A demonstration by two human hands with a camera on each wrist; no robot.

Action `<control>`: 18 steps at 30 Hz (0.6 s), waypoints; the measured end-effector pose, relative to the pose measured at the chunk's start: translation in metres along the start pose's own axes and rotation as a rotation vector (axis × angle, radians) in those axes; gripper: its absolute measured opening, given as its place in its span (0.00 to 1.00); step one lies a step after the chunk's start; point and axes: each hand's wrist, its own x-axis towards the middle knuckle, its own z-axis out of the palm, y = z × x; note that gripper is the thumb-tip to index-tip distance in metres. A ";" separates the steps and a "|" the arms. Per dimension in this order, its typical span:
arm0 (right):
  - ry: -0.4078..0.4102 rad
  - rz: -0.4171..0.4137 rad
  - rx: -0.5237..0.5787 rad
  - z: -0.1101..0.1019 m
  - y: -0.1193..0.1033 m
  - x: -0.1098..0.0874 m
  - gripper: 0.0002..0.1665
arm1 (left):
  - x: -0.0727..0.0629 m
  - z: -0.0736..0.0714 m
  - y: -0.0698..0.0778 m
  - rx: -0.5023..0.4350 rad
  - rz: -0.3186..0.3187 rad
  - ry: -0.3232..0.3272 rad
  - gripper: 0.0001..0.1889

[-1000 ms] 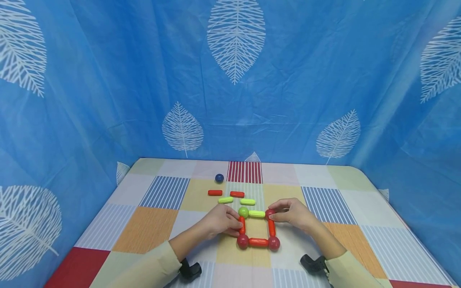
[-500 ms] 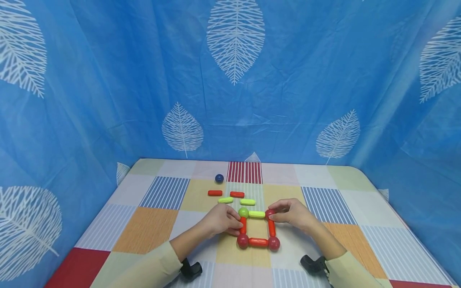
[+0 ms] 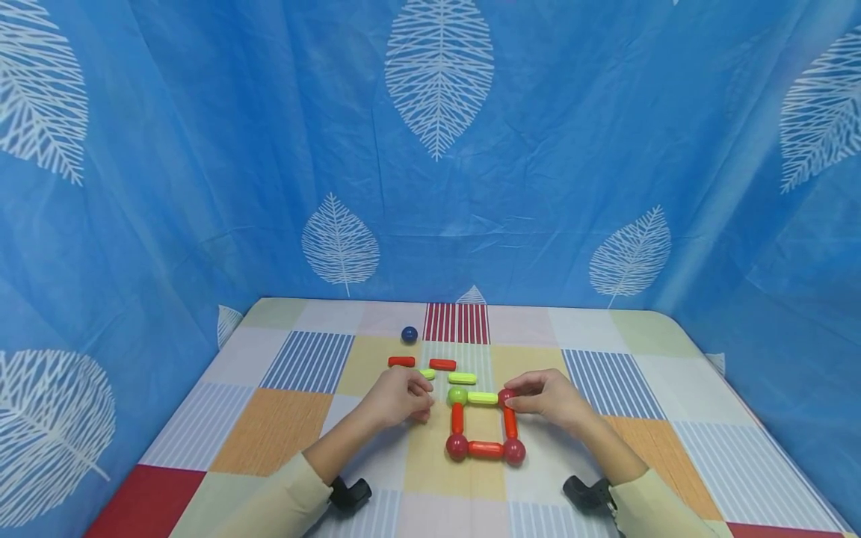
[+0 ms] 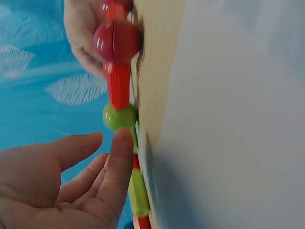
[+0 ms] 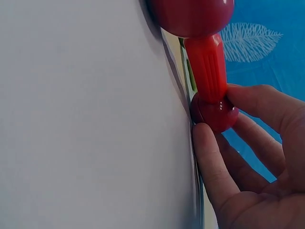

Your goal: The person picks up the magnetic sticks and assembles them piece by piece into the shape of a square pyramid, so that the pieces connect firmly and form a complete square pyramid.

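Note:
On the table lies a square of balls and rods. Its corners are a green ball [image 3: 457, 396] and three dark red balls, with red rods [image 3: 486, 449] on three sides and a yellow-green rod [image 3: 483, 398] along the far side. My right hand [image 3: 553, 401] pinches the far-right red ball [image 5: 215, 114] between thumb and fingers. Left of the square, my left hand [image 3: 398, 397] holds nothing; in the left wrist view its thumb and fingers are parted, the fingertips close to the green ball [image 4: 119, 116].
Beyond the square lie two loose red rods [image 3: 442, 365] and two yellow-green rods [image 3: 462, 379], one partly hidden by the left hand. A dark blue ball [image 3: 409, 335] sits farther back. A blue leaf-print curtain [image 3: 498, 224] surrounds the patchwork-covered table [image 3: 269, 433].
My left hand has let go of the square's left red rod and moved away to the left. The square has shifted slightly right, while my right hand stays on its far-right ball.

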 end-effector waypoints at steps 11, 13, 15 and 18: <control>0.013 -0.008 -0.031 -0.005 0.004 0.005 0.18 | 0.023 -0.018 -0.007 0.309 0.117 0.171 0.08; 0.006 -0.009 -0.032 -0.005 0.003 0.004 0.18 | 0.027 -0.019 -0.008 0.351 0.130 0.188 0.08; -0.005 -0.020 -0.028 -0.006 0.003 0.004 0.18 | 0.029 -0.019 -0.009 0.385 0.136 0.199 0.09; -0.021 -0.036 -0.016 -0.007 0.003 0.004 0.19 | 0.033 -0.019 -0.010 0.417 0.141 0.197 0.10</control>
